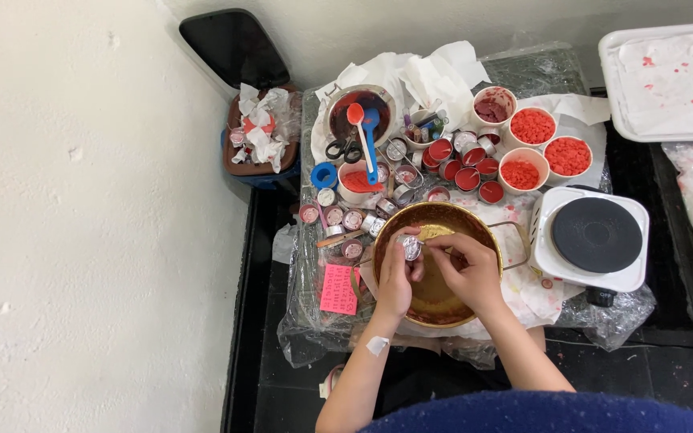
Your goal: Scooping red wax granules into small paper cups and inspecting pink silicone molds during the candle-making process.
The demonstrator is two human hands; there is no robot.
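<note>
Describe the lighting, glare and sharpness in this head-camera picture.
Head view: soft, even light with only faint shadows; mild glare on the plastic sheet and the brass bowl rim. The small tin between the left hand and right hand is slightly soft. Wide lens bends the edges.

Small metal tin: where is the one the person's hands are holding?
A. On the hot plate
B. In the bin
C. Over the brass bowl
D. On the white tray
C. Both the left hand and right hand hold the small metal tin above the brass bowl, away from the hot plate.
</note>
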